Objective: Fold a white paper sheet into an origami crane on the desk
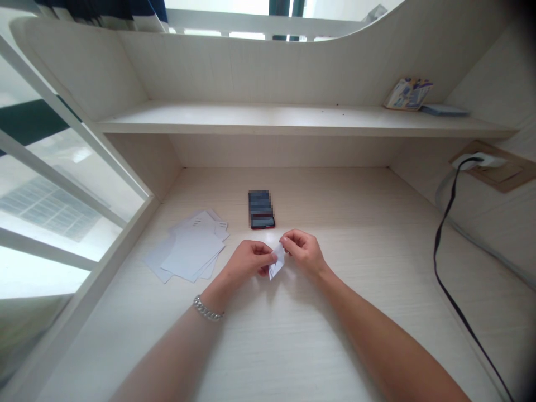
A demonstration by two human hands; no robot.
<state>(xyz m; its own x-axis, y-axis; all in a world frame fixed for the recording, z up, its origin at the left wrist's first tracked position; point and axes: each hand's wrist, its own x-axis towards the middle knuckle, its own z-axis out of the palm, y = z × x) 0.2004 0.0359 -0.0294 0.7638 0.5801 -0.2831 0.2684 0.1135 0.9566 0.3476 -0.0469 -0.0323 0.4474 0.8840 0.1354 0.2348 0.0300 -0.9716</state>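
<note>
A small piece of folded white paper [275, 264] is held up between my two hands, just above the desk. My left hand [252, 257] pinches it between thumb and fingers from the left side. At its upper right corner, the thumb and fingertips of my right hand [302, 249] are pressed together on the paper. A smartphone [262, 209] with a dark, blurred screen lies flat just beyond my hands. Left of my left hand, a loose stack of white paper sheets [192, 245] is fanned out on the desk.
A black cable [438, 240] runs from a wall socket [498, 166] down the right side. On the shelf [251, 114] stand a colourful box [408, 93] and a flat bluish item [444, 110]. A slatted white rail [121, 240] borders the desk [259, 346] on the left.
</note>
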